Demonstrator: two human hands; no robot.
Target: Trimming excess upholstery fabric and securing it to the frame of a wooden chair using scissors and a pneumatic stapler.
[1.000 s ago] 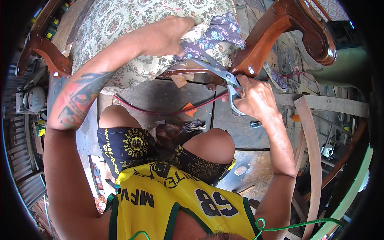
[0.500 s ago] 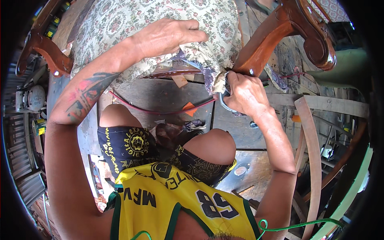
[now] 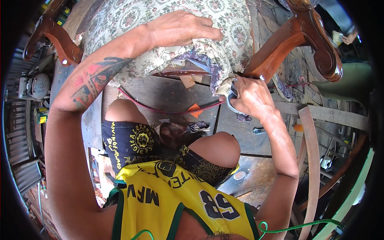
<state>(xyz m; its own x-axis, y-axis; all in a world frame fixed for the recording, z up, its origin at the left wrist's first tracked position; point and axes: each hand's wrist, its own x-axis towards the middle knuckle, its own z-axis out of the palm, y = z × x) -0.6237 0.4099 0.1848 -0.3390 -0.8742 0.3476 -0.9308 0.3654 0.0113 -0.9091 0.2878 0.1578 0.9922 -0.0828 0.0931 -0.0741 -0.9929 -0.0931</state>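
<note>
A seat with floral fabric (image 3: 116, 34) fills the far side in front of me, between carved brown wooden legs. My left hand (image 3: 186, 29) lies across its top, fingers curled on the fabric near its loose, folded edge. Beside the base of the right wooden leg (image 3: 276, 52), my right hand (image 3: 254, 94) is closed around a frayed end of the fabric. A pale blue strip (image 3: 231, 103) shows under its fingers. Between my hands the torn edge hangs away from the seat, baring a purplish lining (image 3: 216, 78) and a wooden rail (image 3: 172, 73).
A red tube (image 3: 168, 112) curves across the floorboards before my knees, near an orange scrap (image 3: 195, 110). Crumpled rags (image 3: 172, 134) lie between my legs. Curved wooden pieces (image 3: 310, 152) stand at the right. Another person's hand (image 3: 350, 37) shows at the far right.
The view has shifted a little, so the seat and both hands appear farther right and slightly lower. Another person's hand has come into sight at the far right. Both my hands keep their hold.
</note>
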